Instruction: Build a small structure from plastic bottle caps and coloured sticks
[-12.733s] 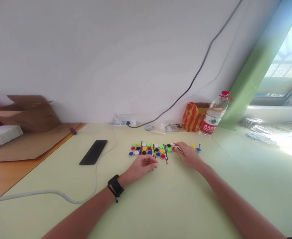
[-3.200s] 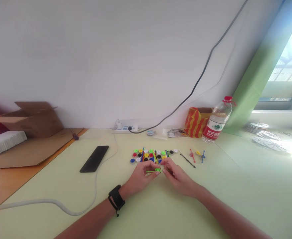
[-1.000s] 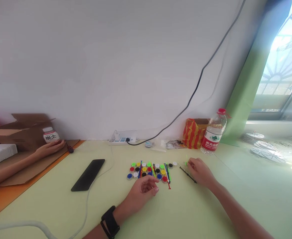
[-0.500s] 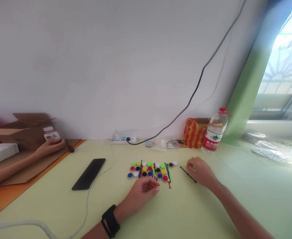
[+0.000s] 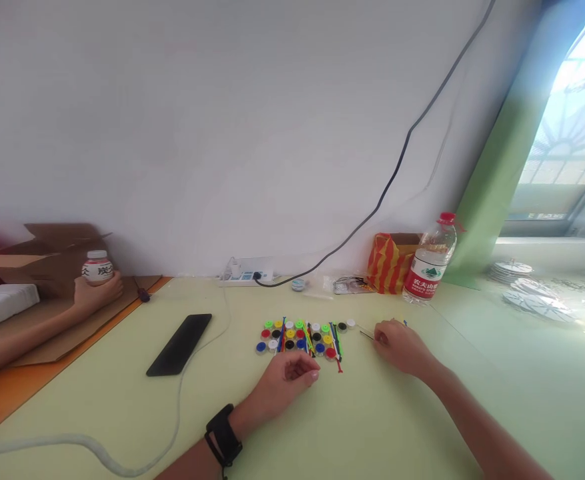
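My left hand (image 5: 285,383), a black band (image 5: 223,435) on its wrist, rests on the table with loosely curled fingers and a gap at the thumb; nothing shows in it. Just beyond it are rows of small round pieces with coloured caps (image 5: 290,334), in blue, red, yellow, green, white and black. Thin coloured plastic sticks (image 5: 336,343) lie between the groups. My right hand (image 5: 400,345) is closed low over the table to the right. A thin dark stick (image 5: 366,335) pokes out at its fingertips, and a small blue tip (image 5: 405,323) shows behind its knuckles. Its grip is mostly hidden.
A black phone-like slab (image 5: 180,345) and a white cable (image 5: 177,407) lie left. A power strip (image 5: 247,275) sits by the wall. A large water bottle (image 5: 427,263) and a striped bag (image 5: 387,263) stand back right. Another person's hand (image 5: 98,293) holds a small bottle (image 5: 97,268) beside a cardboard box (image 5: 57,257).
My right hand has turned and covers more of the dark stick; a blue tip now shows behind it. My left hand stays put. The other person's hand has turned the small bottle.
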`<state>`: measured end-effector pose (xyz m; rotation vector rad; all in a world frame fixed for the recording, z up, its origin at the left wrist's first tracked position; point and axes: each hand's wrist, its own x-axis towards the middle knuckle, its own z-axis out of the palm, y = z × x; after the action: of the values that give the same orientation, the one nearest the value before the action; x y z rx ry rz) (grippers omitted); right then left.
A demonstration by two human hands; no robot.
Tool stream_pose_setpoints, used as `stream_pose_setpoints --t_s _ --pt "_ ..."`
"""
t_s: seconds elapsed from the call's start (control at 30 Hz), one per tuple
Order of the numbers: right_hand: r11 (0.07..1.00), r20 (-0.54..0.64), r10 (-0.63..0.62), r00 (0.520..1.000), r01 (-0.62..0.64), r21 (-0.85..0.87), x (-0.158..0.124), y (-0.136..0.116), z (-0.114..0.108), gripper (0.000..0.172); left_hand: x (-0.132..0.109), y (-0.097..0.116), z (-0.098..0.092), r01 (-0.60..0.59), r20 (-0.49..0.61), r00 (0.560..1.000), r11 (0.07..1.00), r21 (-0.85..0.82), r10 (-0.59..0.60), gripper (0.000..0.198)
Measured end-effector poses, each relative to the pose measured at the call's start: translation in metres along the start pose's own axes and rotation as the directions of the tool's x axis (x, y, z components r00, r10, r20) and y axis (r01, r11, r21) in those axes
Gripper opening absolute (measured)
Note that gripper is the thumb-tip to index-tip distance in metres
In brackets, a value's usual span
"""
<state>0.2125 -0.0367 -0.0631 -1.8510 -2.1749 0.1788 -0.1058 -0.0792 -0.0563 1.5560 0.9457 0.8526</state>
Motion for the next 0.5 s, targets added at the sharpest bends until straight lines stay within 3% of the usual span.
stream_pose_setpoints --t_s 0.13,0.33,0.5 --pt "0.999 -0.005 -0.012 1.0 0.012 0.039 -0.002 -0.002 -0.002 0.013 0.001 -0.002 0.0 -0.015 0.008 1.0 1.0 0.005 0.015 0.023" --pt "0.988 -0.147 -0.028 0.989 0.049 0.145 -0.003 -0.016 -0.005 0.011 0.0 -0.001 0.0 -0.026 0.022 0.999 0.999 0.029 0.025 0.026" --pt "0.973 -0.126 -0.059 0.99 0.085 0.214 -0.006 -0.027 0.001 0.028 0.001 -0.001 -0.001 -0.039 0.032 0.999 0.998 0.05 0.038 0.027"
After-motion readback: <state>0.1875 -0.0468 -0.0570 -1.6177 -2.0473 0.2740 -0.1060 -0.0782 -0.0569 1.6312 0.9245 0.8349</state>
